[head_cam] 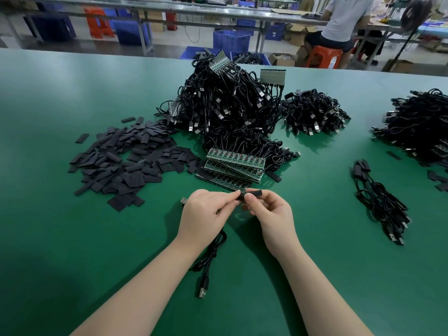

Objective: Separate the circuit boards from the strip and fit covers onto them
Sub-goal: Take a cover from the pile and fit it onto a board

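Note:
My left hand (206, 209) and my right hand (269, 212) meet above the green table (72, 238). The right fingers pinch a black cover sleeve (254, 192). The left fingers pinch something small and dark at the sleeve's left end; the board itself is hidden. A black USB cable (208, 260) hangs from the left hand down to the table. Just behind the hands lie stacked strips of green circuit boards (232, 166). A heap of flat black covers (128, 161) lies to the left.
A big tangle of black USB cables with board strips (228, 105) rises behind the stack. Smaller cable piles lie at mid right (315, 115), far right (421, 127) and near right (380, 200). A seated person (344, 23) works at another bench beyond the table's far edge.

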